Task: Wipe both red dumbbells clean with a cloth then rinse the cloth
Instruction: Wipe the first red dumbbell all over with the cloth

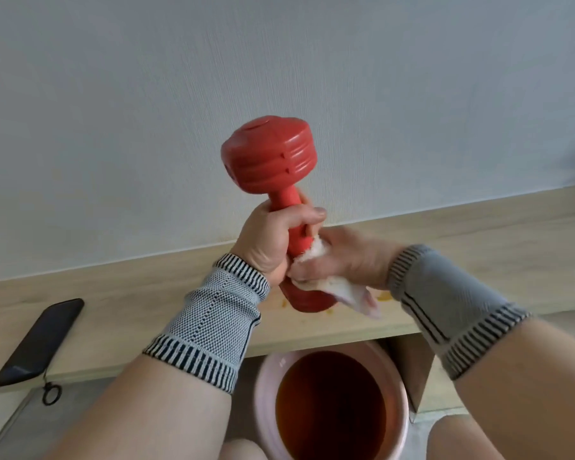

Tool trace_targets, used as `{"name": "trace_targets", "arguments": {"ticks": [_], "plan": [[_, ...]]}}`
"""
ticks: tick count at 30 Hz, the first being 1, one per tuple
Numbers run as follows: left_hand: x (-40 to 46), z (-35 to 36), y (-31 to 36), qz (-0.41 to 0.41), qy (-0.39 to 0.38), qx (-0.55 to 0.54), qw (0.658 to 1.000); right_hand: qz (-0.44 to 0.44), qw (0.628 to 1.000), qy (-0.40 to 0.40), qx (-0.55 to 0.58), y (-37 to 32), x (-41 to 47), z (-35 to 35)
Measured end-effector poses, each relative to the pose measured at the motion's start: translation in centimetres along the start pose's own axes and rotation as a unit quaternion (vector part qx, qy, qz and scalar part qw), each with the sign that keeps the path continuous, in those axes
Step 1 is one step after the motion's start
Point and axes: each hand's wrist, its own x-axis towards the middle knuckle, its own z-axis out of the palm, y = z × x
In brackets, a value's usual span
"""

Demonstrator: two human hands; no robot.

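Note:
A red dumbbell (269,154) stands almost upright above a low wooden shelf, its top head tilted slightly left. My left hand (273,239) grips its handle. My right hand (346,257) holds a white cloth (342,290) pressed against the lower handle and the bottom head. The cloth's loose end hangs down to the right. The bottom head of the dumbbell is mostly hidden behind both hands. Only this one dumbbell is in view.
The light wooden shelf (478,234) runs along a pale wall. A black phone (39,340) with a wrist loop lies on its left part. Below the shelf stands a pink bucket (264,393) holding dark brownish water. Small orange specks lie on the shelf near the dumbbell.

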Motion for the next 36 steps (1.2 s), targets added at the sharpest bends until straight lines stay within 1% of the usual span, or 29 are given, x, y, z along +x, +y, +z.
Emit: {"name": "trace_targets", "arguments": {"ticks": [1, 2, 4, 6, 8, 9, 10, 11, 13, 15, 16, 17, 18, 19, 20, 21, 23, 24, 26, 27, 28, 29, 30, 31, 32, 33, 34, 35, 36], "plan": [[-0.1, 0.2, 0.3, -0.002, -0.006, 0.005, 1.000, -0.002, 0.997, -0.028, 0.077, 0.2, -0.1, -0.3], [0.0, 0.5, 0.7, 0.006, 0.018, 0.027, 0.999, -0.003, 0.994, -0.023, 0.108, 0.2, 0.0, -0.4], [0.5, 1.2, 1.4, 0.030, 0.129, 0.109, 0.985, 0.000, 0.996, 0.072, 0.046, 0.7, 0.7, 0.1], [1.0, 2.5, 1.9, 0.022, 0.244, 0.139, 0.960, 0.020, 0.977, 0.204, -0.062, 0.9, 1.2, 1.2], [1.0, 3.2, 1.7, -0.023, 0.312, 0.071, 0.947, 0.041, 0.939, 0.302, -0.159, 0.9, 1.2, 2.5], [1.0, 3.5, 1.4, -0.037, 0.330, 0.025, 0.943, 0.038, 0.922, 0.322, -0.212, 0.9, 0.9, 3.0], [1.0, 3.3, 1.1, -0.037, 0.337, -0.009, 0.941, 0.026, 0.914, 0.319, -0.248, 0.9, 0.8, 3.3], [1.0, 2.9, 0.7, -0.029, 0.324, -0.029, 0.945, 0.014, 0.919, 0.300, -0.255, 0.7, 0.6, 3.1], [0.8, 2.3, 0.3, -0.015, 0.243, -0.059, 0.968, 0.032, 0.958, 0.220, -0.182, 0.3, 0.1, 1.8], [0.6, 1.9, 0.6, -0.030, 0.147, -0.130, 0.980, 0.056, 0.993, 0.089, -0.045, -0.2, -0.3, -0.2], [0.5, 1.9, 0.9, -0.049, 0.111, -0.173, 0.977, 0.055, 0.997, 0.027, 0.036, 0.0, -0.6, -0.9], [0.4, 1.9, 1.2, -0.064, 0.086, -0.211, 0.972, 0.050, 0.990, -0.020, 0.131, 0.3, -1.0, -1.4], [0.5, 2.0, 1.4, -0.073, 0.073, -0.242, 0.965, 0.051, 0.970, -0.047, 0.232, 0.8, -1.1, -1.5], [0.5, 2.1, 1.6, -0.075, 0.071, -0.264, 0.959, 0.051, 0.939, -0.064, 0.335, 1.5, -1.1, -1.5], [0.6, 2.1, 1.7, -0.070, 0.076, -0.278, 0.955, 0.049, 0.905, -0.062, 0.417, 1.9, -0.8, -1.4], [0.7, 2.0, 1.8, -0.063, 0.089, -0.290, 0.951, 0.039, 0.884, -0.041, 0.464, 2.5, -0.3, -1.3], [1.2, 1.8, 1.9, -0.044, 0.126, -0.312, 0.941, 0.033, 0.863, 0.032, 0.502, 3.9, 1.2, -1.1], [1.5, 1.6, 1.8, -0.033, 0.145, -0.323, 0.935, 0.041, 0.859, 0.045, 0.508, 4.0, 1.4, -0.9], [2.0, 1.4, 1.8, -0.017, 0.181, -0.347, 0.920, 0.081, 0.846, 0.031, 0.525, 5.0, 1.6, -0.6], [2.2, 1.3, 1.8, -0.011, 0.202, -0.348, 0.916, 0.102, 0.834, 0.011, 0.542, 4.8, 1.0, -0.2], [2.5, 1.2, 1.8, 0.000, 0.218, -0.341, 0.915, 0.135, 0.812, 0.017, 0.567, 4.8, 0.6, 0.1], [2.8, 1.1, 2.0, 0.012, 0.238, -0.328, 0.914, 0.155, 0.788, 0.015, 0.596, 4.8, 0.1, 0.2], [3.1, 0.8, 2.0, 0.027, 0.263, -0.306, 0.915, 0.181, 0.780, 0.027, 0.599, 4.7, -0.3, 0.1], [3.2, 0.6, 1.9, 0.045, 0.285, -0.253, 0.923, 0.200, 0.799, 0.038, 0.566, 4.2, -0.8, -0.3], [3.6, 0.1, 1.6, 0.069, 0.319, -0.161, 0.932, 0.199, 0.829, 0.067, 0.518, 3.7, -1.0, -0.7], [3.8, -0.3, 1.2, 0.090, 0.342, -0.041, 0.934, 0.179, 0.853, 0.126, 0.473, 3.3, -0.9, -1.1], [4.2, -0.9, 0.5, 0.099, 0.348, 0.082, 0.929, 0.130, 0.873, 0.204, 0.424, 2.6, -0.9, -1.7], [4.4, -1.1, 0.0, 0.094, 0.340, 0.184, 0.918, 0.070, 0.897, 0.277, 0.337, 2.2, -0.6, -2.2], [4.7, -1.6, -0.7, 0.082, 0.318, 0.268, 0.906, 0.008, 0.917, 0.323, 0.233, 1.4, -0.6, -2.6]]}}
